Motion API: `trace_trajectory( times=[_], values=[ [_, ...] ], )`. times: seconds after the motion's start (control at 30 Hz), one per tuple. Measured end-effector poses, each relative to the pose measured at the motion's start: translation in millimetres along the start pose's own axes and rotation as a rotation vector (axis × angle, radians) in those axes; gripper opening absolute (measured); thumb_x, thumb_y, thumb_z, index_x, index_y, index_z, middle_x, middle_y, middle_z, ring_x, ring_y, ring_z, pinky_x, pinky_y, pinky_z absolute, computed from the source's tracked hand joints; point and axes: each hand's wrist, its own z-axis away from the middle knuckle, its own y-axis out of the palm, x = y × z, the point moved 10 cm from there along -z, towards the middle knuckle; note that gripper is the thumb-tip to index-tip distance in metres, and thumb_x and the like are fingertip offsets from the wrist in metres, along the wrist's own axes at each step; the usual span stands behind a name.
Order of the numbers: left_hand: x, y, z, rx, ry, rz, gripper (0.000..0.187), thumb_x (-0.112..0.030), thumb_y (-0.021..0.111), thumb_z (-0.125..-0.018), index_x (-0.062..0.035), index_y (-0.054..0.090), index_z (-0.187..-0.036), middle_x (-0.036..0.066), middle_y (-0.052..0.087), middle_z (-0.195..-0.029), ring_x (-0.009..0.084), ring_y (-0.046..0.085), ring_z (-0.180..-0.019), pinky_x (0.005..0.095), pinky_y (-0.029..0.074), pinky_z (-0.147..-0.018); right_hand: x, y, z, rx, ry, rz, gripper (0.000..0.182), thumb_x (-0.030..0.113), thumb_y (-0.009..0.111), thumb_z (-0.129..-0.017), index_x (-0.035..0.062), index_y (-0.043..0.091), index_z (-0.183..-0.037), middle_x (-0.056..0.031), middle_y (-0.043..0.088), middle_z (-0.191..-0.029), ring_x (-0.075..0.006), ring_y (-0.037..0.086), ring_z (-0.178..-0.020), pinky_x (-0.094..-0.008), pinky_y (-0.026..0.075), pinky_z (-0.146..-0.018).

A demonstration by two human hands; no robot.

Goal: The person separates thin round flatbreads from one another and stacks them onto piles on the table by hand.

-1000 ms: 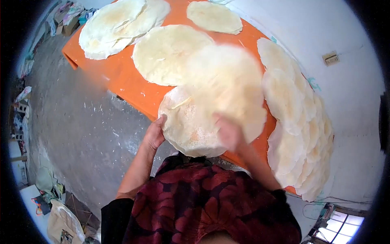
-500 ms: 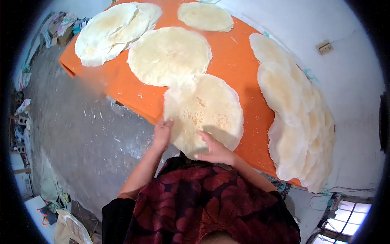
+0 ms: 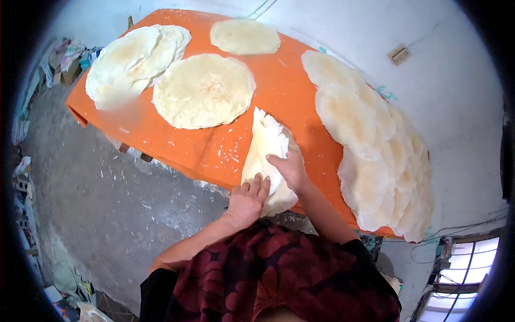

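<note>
A person in a dark red patterned top bends a thin, pale folded sheet over on itself at the near edge of an orange-covered worktop. The left hand lies with its fingers extended and slightly parted, pressing on the lower left part of the folded sheet and gripping nothing. The right hand is at the folded sheet's right side, its thumb laid over the raised fold; the other fingers are hidden, so how far it is closed cannot be told. White scraps dot the cover just left of the folded sheet. Beyond it and to the left lies a broad round sheet, with a layered stack farther out on that side. A flat oval sheet rests well beyond the folded sheet, near the far edge. To its right, well apart, spreads a long pile of overlapping sheets. Grey floor, strewn with bits, shows to its lower left.
</note>
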Motion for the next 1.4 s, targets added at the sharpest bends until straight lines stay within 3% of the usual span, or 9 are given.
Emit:
trace_trajectory(
  times=[0.23,0.27,0.3,0.33,0.5,0.67,0.87,1.17,1.4],
  values=[
    [7.7,-43.6,-5.3,-0.334,-0.064,0.551,0.057,-0.023,0.060,-0.074,-0.0006,0.039,-0.122,0.022,0.048,-0.114,0.0308,0.054,-0.093,0.0377,0.043,-0.078,39.4,-48.3,-37.1,-0.004,0.130,0.008,0.024,0.004,0.057,-0.071,-0.0036,0.057,-0.094,-0.0086,0.060,-0.080,-0.0158,0.057,-0.074,-0.0274,0.046,-0.065],
    [14.7,-42.2,-0.6,-0.384,-0.095,0.614,0.057,-0.023,0.061,-0.075,-0.0001,0.038,-0.122,0.022,0.048,-0.113,0.0304,0.053,-0.094,0.0374,0.042,-0.079,65.4,-65.4,-44.2,0.022,0.042,0.179,0.037,0.004,0.058,-0.072,-0.0042,0.050,-0.107,-0.0106,0.059,-0.093,-0.0177,0.057,-0.081,-0.0306,0.047,-0.070],
    [20.5,-35.7,0.0,-0.375,-0.144,0.690,0.056,-0.021,0.061,-0.075,-0.0002,0.039,-0.122,0.021,0.049,-0.113,0.0287,0.054,-0.093,0.0364,0.042,-0.079,125.0,-61.7,-27.2,0.286,-0.384,0.637,0.037,0.009,0.060,-0.071,-0.0048,0.052,-0.103,-0.0106,0.059,-0.092,-0.0183,0.058,-0.078,-0.0302,0.047,-0.069],
    [25.3,-28.4,0.9,-0.362,-0.197,0.766,0.054,-0.019,0.061,-0.075,-0.0003,0.039,-0.121,0.020,0.049,-0.112,0.0270,0.054,-0.092,0.0353,0.042,-0.078,135.8,-102.9,-31.2,-0.063,-0.180,0.028,0.033,0.013,0.064,-0.068,-0.0066,0.055,-0.092,-0.0089,0.060,-0.081,-0.0191,0.058,-0.071,-0.0306,0.047,-0.064],
    [19.9,5.8,-11.6,-0.264,-0.316,0.884,0.045,-0.015,0.059,-0.077,0.0008,0.043,-0.116,0.014,0.051,-0.110,0.0203,0.054,-0.087,0.0301,0.044,-0.071,207.5,-235.1,41.5,-0.280,-0.333,-0.157,0.037,0.011,0.059,-0.072,-0.0035,0.051,-0.105,-0.0119,0.058,-0.096,-0.0224,0.058,-0.083,-0.0329,0.047,-0.072],
    [3.6,39.6,-23.7,-0.197,-0.309,0.830,0.040,-0.012,0.058,-0.078,0.0007,0.045,-0.114,0.014,0.050,-0.110,0.0199,0.054,-0.086,0.0287,0.045,-0.068,53.6,-373.8,97.8,-0.732,-0.270,-0.649,0.041,0.011,0.057,-0.077,-0.0003,0.043,-0.113,-0.0112,0.052,-0.108,-0.0232,0.052,-0.096,-0.0375,0.046,-0.080],
    [-6.3,74.7,-26.6,-0.090,-0.356,0.828,0.033,-0.012,0.057,-0.079,0.0013,0.049,-0.108,0.014,0.050,-0.111,0.0193,0.055,-0.085,0.0257,0.046,-0.066,-201.8,-316.0,163.9,-0.881,0.246,-1.022,0.031,0.017,0.052,-0.082,0.0076,0.043,-0.110,-0.0088,0.054,-0.098,-0.0241,0.056,-0.077,-0.0368,0.051,-0.059],
    [-8.2,82.7,-36.6,0.022,-0.384,0.796,0.023,-0.015,0.057,-0.080,0.0004,0.056,-0.098,0.016,0.053,-0.105,0.0198,0.058,-0.077,0.0269,0.048,-0.065,-204.8,-285.5,178.9,-0.888,0.352,-0.998,0.028,0.019,0.053,-0.081,0.0076,0.046,-0.107,-0.0097,0.053,-0.096,-0.0239,0.053,-0.078,-0.0352,0.049,-0.057],
    [142.4,46.7,-17.1,-0.290,-0.525,0.810,0.024,-0.017,0.055,-0.081,-0.0012,0.055,-0.099,0.012,0.056,-0.099,0.0166,0.057,-0.076,0.0248,0.045,-0.067,-194.1,-241.1,184.6,-0.737,0.329,-1.195,0.034,0.027,0.051,-0.083,0.0045,0.048,-0.108,-0.0129,0.053,-0.104,-0.0264,0.054,-0.093,-0.0337,0.050,-0.063]
  ],
)
